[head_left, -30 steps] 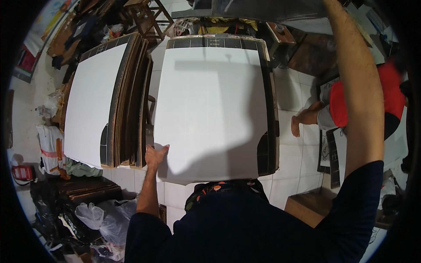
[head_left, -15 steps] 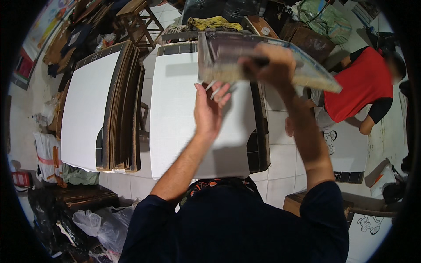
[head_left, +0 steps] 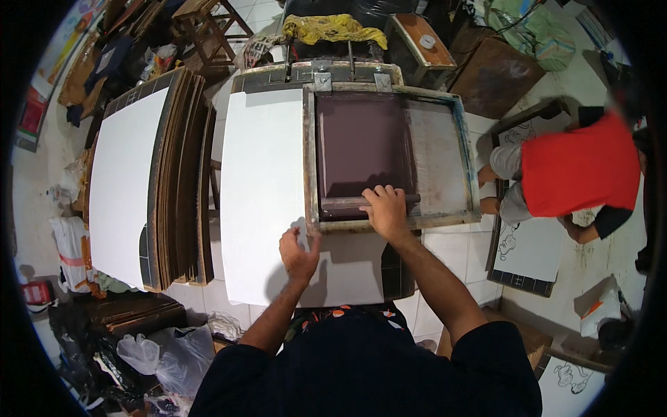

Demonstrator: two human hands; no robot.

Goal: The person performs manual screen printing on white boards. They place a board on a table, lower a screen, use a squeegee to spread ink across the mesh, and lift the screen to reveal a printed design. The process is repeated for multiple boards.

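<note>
A screen-printing frame (head_left: 310, 160) with a wooden rim lies over the right part of a white-covered board (head_left: 260, 181), held by metal hinge clamps (head_left: 383, 82) at its far side. Its dark mesh panel (head_left: 361, 139) faces up. Near the frame's front edge, my right hand (head_left: 386, 210) grips a squeegee (head_left: 342, 204) that rests across the mesh. My left hand (head_left: 299, 254) is beside the frame's near left corner, fingers apart and nothing held; whether it touches the rim I cannot tell.
To the left stands a row of stacked boards (head_left: 184, 187), the nearest face white. A person in a red shirt (head_left: 580, 174) bends over a printed board (head_left: 531, 260) at right. A yellow cloth (head_left: 333, 30) and a wooden stool (head_left: 420, 45) are beyond the board; plastic bags (head_left: 170, 354) lie lower left.
The raised frame has come down onto the white board. My right hand has moved nearer to me with the squeegee, and my left hand has drawn back toward me.
</note>
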